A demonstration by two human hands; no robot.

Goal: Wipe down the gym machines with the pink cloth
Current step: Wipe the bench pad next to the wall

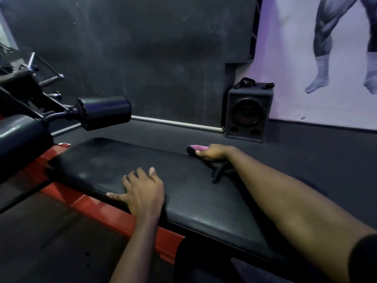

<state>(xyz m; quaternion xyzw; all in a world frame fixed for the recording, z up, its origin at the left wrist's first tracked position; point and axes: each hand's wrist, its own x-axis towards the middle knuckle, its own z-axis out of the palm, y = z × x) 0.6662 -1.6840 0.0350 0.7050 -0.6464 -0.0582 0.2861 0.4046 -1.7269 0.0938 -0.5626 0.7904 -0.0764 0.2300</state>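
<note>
A black padded bench [114, 160] on a red frame [95, 211] runs across the middle of the view. My left hand [142, 190] rests flat on the pad near its front edge, fingers spread. My right hand [214, 152] reaches over the pad's far edge and grips the pink cloth [199, 148], which pokes out to the left of my fingers. Below that hand, a dark strap or handle [219, 172] lies on the pad.
Black roller pads [104, 112] and the machine's metal arm [30, 92] stand at the left. A black speaker box [247, 113] sits on the dark floor by the wall. A wall poster [326, 58] fills the upper right.
</note>
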